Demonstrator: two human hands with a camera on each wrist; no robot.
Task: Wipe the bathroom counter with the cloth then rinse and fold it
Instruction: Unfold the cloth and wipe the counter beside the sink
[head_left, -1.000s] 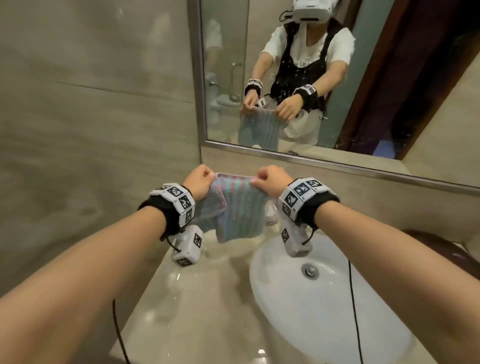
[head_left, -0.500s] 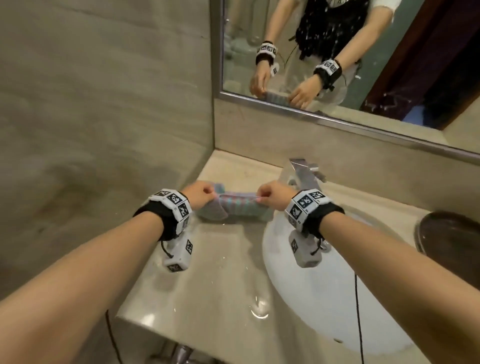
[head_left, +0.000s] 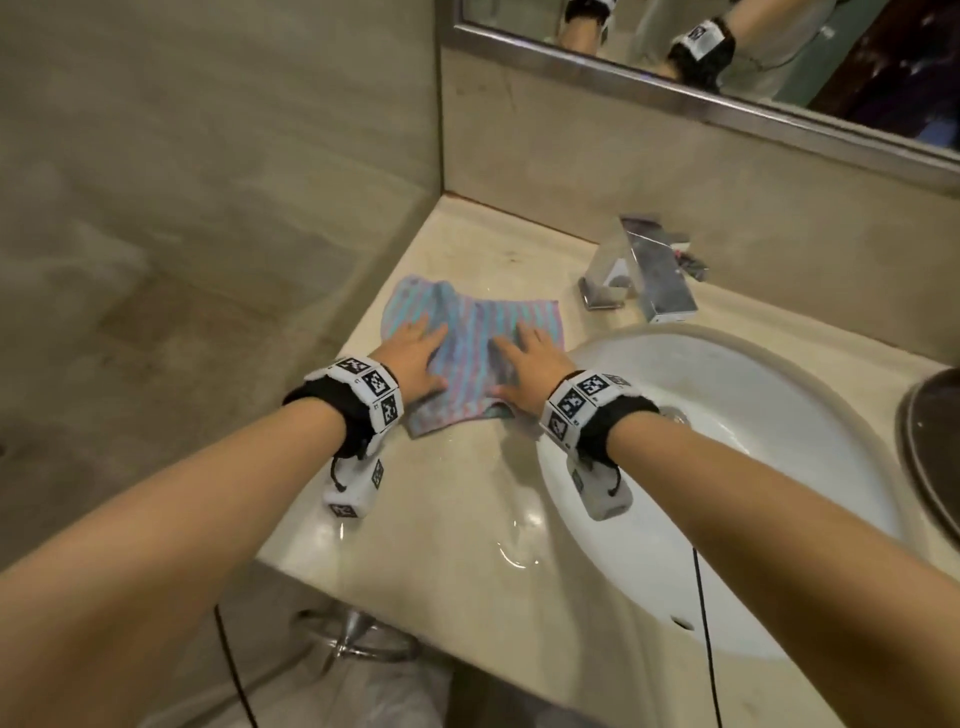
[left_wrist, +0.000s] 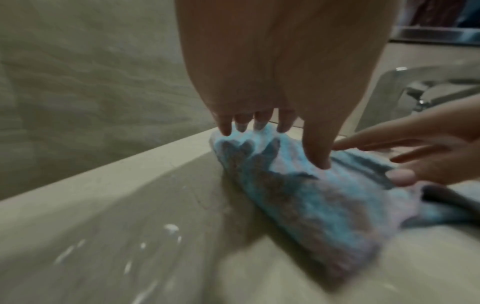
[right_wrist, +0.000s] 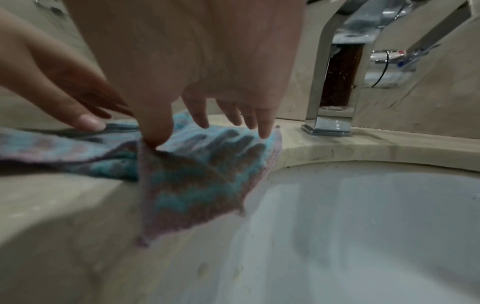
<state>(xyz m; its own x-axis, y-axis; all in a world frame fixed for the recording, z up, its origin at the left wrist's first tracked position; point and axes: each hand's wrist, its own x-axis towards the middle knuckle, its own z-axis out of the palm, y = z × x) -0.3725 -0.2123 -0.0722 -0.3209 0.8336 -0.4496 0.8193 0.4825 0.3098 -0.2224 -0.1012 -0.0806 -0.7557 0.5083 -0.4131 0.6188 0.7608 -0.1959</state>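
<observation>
A blue-and-pink striped cloth (head_left: 470, 343) (left_wrist: 306, 197) (right_wrist: 197, 174) lies spread on the beige counter (head_left: 457, 499), left of the basin. My left hand (head_left: 415, 353) (left_wrist: 259, 127) lies flat on its left part with straight fingers. On the right part rests my right hand (head_left: 530, 358) (right_wrist: 221, 123), fingers spread and straight, thumb tip touching a raised fold. One corner of the cloth hangs over the basin's rim in the right wrist view.
The white basin (head_left: 727, 467) sits right of the cloth, with a chrome faucet (head_left: 644, 270) behind it. A tiled wall (head_left: 208, 208) bounds the counter on the left and a mirror (head_left: 727, 47) hangs above. A dark round object (head_left: 935, 457) lies at the far right. Water drops glisten on the counter's front.
The cloth was held up in the air by both fists, then lowered onto the counter. Both hands have let go and now lie flat on it.
</observation>
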